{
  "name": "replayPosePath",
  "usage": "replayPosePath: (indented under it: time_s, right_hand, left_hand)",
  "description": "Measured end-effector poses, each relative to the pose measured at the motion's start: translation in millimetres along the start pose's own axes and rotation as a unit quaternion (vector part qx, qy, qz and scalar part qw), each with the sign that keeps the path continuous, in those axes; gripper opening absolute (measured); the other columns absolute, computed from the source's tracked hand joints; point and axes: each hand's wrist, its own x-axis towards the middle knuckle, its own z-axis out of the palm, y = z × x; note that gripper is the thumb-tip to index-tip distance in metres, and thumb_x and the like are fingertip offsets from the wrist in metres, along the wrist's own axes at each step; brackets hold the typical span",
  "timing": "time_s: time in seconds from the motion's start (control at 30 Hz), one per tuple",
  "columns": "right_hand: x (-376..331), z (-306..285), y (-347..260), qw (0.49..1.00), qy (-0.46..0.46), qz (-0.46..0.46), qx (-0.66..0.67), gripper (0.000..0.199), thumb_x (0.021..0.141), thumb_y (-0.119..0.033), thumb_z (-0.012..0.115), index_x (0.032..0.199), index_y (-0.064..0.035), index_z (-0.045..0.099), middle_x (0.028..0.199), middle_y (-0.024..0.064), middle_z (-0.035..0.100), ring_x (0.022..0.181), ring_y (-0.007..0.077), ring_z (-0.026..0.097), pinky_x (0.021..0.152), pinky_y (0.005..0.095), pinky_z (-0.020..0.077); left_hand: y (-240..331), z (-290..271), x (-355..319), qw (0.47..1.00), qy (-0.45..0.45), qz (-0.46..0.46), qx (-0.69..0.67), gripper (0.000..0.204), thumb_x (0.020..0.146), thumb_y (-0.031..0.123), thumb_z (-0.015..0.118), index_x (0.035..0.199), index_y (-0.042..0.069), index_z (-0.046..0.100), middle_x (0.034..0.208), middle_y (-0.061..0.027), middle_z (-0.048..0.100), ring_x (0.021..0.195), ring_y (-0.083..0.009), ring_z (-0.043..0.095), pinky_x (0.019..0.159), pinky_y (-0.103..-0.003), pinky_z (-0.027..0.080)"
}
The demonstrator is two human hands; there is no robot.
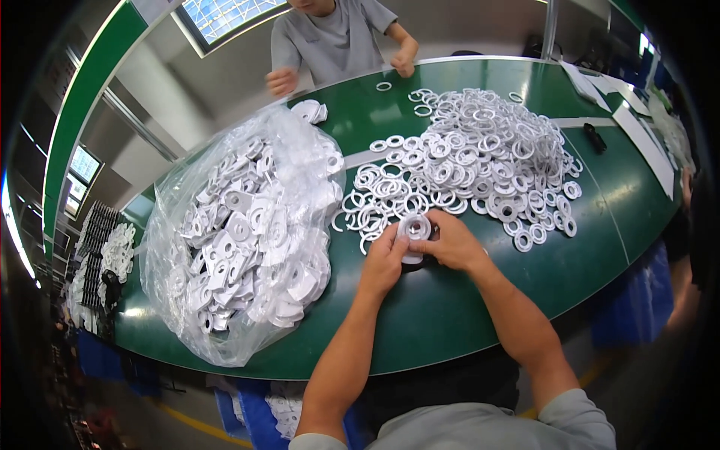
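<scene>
Near the front middle of the green table [465, 315], a round white plastic part [415, 224] with a hole at its centre is held up between both hands. My left hand [384, 261] grips its left side, thumb and fingers closed. From the right, my right hand [453, 243] pinches it, fingers curled partly behind it. More white shows just beneath the part; whether it belongs to the same piece I cannot tell. Just beyond my hands spreads a heap of loose white rings [487, 142], its nearest rings close to my fingers.
To the left, a large clear plastic bag [166, 281] lies open, full of white plates with holes [238, 226]. A co-worker [330, 45] stands across the table. White sheets [643, 146] and a small black object [595, 138] lie at the right. Stacked parts [97, 251] stand far left.
</scene>
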Motion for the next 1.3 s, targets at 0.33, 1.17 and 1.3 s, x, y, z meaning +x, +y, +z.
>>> replayPosePath:
  time_s: [0.33,1.17,1.3]
  right_hand:
    - [-4,3,-33,0.991,-0.023,0.101,0.082,0.026,0.080,-0.013,0.073,0.088,0.0028,0.054,0.078,0.0096,0.058,0.062,0.0152,0.062,0.047,0.0290,0.0498]
    - [2,-6,-21,0.969,-0.043,0.138,0.199,0.018,0.088,-0.003,0.060,0.102,0.0089,0.057,0.079,0.0111,0.064,0.067,0.0159,0.066,0.060,0.0276,0.0566]
    - [0,1,-17,0.998,0.026,-0.029,0.045,0.029,0.087,-0.002,0.058,0.116,0.0004,0.058,0.088,0.0119,0.065,0.075,0.0218,0.065,0.066,0.0307,0.0542]
  left_hand:
    - [6,-5,-3,0.975,0.049,0.127,0.177,0.042,0.093,0.006,0.050,0.134,0.002,0.048,0.109,-0.0146,0.065,0.093,-0.0206,0.063,0.084,-0.030,0.048]
    - [16,-12,-2,0.997,0.033,0.051,0.040,0.051,0.077,-0.005,0.063,0.126,0.004,0.051,0.104,-0.0109,0.063,0.085,-0.0169,0.064,0.069,-0.026,0.053]
    - [22,-11,1,0.997,0.030,-0.028,-0.061,0.050,0.080,-0.006,0.063,0.127,-0.003,0.046,0.101,-0.0123,0.064,0.078,-0.0183,0.066,0.067,-0.026,0.054]
